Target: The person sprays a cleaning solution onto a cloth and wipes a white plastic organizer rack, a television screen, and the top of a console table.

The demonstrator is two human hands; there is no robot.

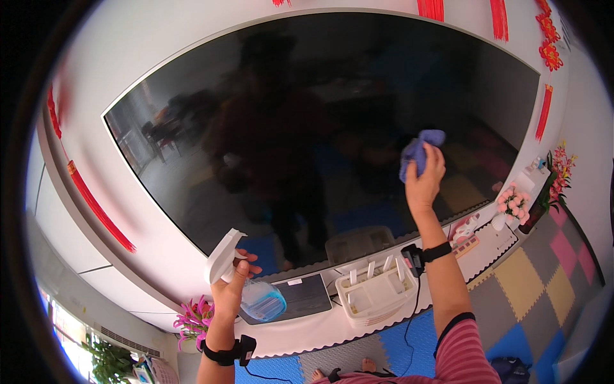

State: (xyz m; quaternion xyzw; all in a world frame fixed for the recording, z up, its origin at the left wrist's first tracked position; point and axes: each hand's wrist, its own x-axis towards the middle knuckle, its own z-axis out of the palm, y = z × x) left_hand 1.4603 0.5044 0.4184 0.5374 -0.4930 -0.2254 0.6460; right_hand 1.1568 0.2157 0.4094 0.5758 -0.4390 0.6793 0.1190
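Note:
A purple cloth [413,156] is bunched in my right hand [428,180], against the right part of a large dark television screen [307,120]. My left hand [235,283] grips a spray bottle by its neck, below the screen's lower left edge. The bottle has a white trigger head [223,257] and a clear body [263,301] with blue liquid inside. My left fingers curl near the trigger; whether they press it cannot be seen. The screen reflects a standing figure and the room.
Under the screen a shelf [283,331] holds a dark flat device [302,300], a white compartment tray [376,288], a power strip [465,246] and pink flowers [513,204]. Red tassels [98,206] hang at the sides. Interlocking foam mats [520,283] cover the floor. Cables trail from both wrist straps.

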